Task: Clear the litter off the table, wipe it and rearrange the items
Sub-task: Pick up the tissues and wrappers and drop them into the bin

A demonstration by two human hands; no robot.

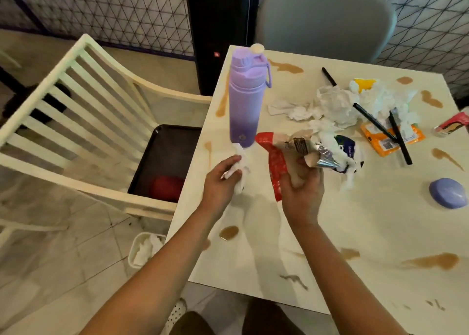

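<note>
Right grip (302,179) curls round bunched wrappers (299,149), gathered so one trip clears several. Left grip (223,179) pinches a crumpled tissue (237,172) at the worktop (330,220) edge, near the dark bin (165,162) below. More litter (337,103) lies mid-worktop beside the purple bottle (243,98).

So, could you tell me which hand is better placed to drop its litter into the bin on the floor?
Probably the left hand: it holds only a tissue and is nearer the white bin.

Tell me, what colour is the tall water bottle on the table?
The water bottle is purple, pale on top and darker below; the head view shows it.
</note>
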